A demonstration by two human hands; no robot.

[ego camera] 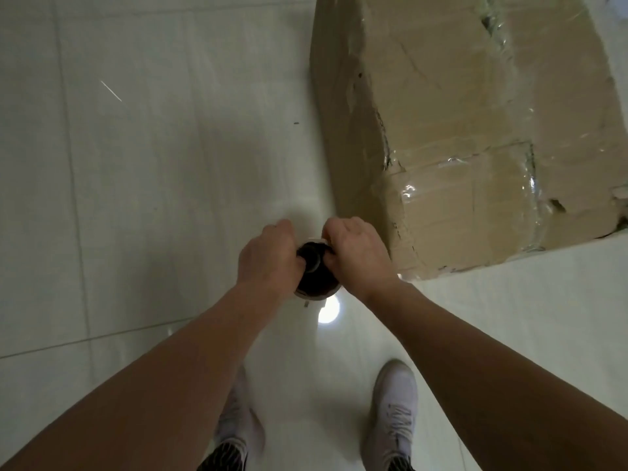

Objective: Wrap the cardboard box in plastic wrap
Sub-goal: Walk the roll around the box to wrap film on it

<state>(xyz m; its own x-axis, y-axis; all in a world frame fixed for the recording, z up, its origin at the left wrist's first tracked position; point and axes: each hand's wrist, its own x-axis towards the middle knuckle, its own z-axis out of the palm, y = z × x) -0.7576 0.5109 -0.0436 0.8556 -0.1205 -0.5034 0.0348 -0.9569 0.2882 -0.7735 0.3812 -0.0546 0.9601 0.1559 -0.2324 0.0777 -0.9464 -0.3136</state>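
Right, left hand (pixel 266 254) and right hand (pixel 356 253) both curled round the wrap roll (pixel 314 270) (end-on view); film likely thin, clingy, so hold the core ends.

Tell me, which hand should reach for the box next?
Right, probably. The right hand is nearer the box, which stands on that side; the left hand is farther off. Both grip the roll, so the left could steady it alone.
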